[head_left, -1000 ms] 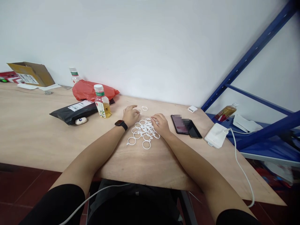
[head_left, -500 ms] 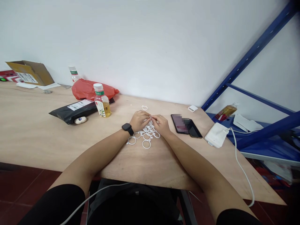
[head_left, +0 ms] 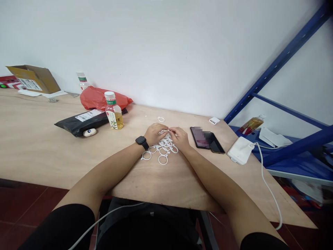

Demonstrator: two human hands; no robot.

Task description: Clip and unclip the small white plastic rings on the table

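A pile of several white plastic rings (head_left: 162,148) lies on the wooden table (head_left: 39,146) in front of me. My left hand (head_left: 155,133), with a black watch on its wrist, and my right hand (head_left: 181,138) meet above the far side of the pile. Both hands have curled fingers that pinch a white ring (head_left: 168,132) between them. One loose white ring (head_left: 161,119) lies apart, farther back on the table.
Two phones (head_left: 205,138) lie right of my hands, then a white power bank (head_left: 240,150) with a cable. At left stand a tea bottle (head_left: 113,111), a black parcel (head_left: 83,121), a red bag (head_left: 100,99) and a cardboard box (head_left: 33,79). A blue shelf frame (head_left: 283,104) rises at right.
My left hand came in from the back left of the pile to meet my right hand, and both now pinch a ring together. The view shifted slightly.
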